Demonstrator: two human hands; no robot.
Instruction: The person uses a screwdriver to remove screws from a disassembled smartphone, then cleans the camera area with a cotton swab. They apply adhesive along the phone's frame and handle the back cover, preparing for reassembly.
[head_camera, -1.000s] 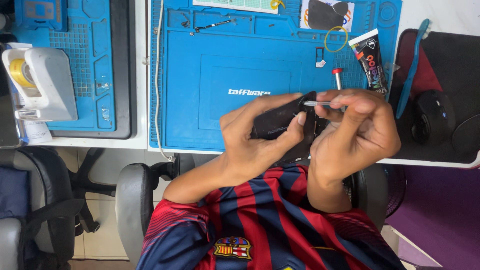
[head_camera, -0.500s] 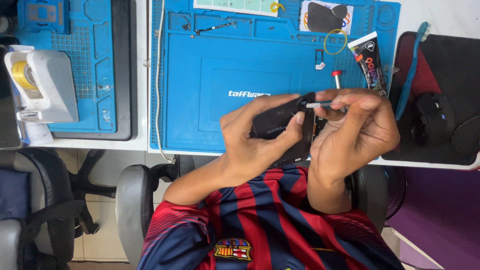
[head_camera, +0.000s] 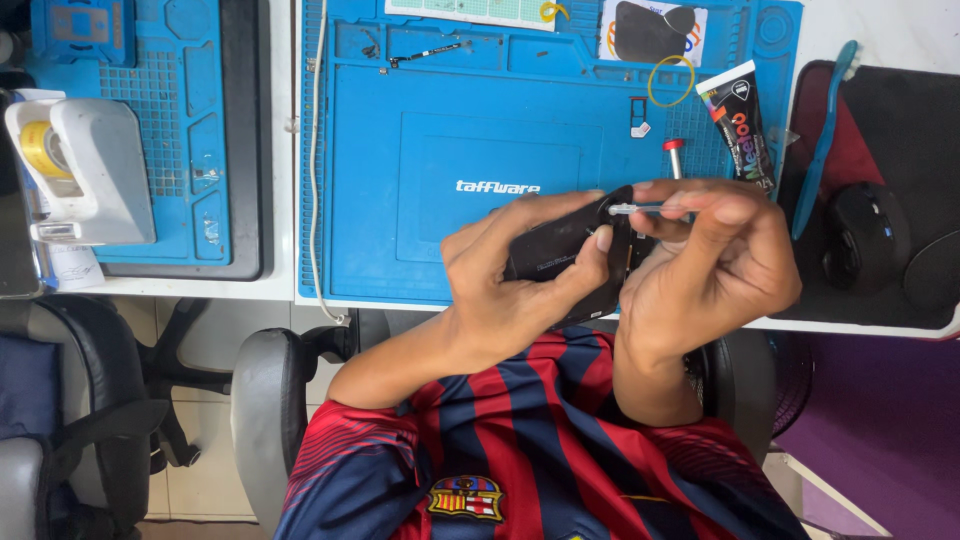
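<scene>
My left hand (head_camera: 510, 290) is shut around a black phone-like device (head_camera: 550, 250), held tilted just above the near edge of the blue work mat (head_camera: 400, 120). My right hand (head_camera: 715, 265) pinches a thin silver tool (head_camera: 640, 209) that lies level, with its tip against the device's upper right edge. The fingers of the two hands touch around the device. My right hand hides the device's right side.
A black glue tube (head_camera: 738, 125), a red-capped bit (head_camera: 672, 152) and a yellow rubber band (head_camera: 670, 80) lie on the mat beyond my hands. A blue brush (head_camera: 825, 130) and a round black object (head_camera: 865, 235) are at right. A white tape dispenser (head_camera: 75, 170) sits at left.
Both hands stay on the device and the tool. They have only shifted slightly, and the tool tip remains at the device's edge.
</scene>
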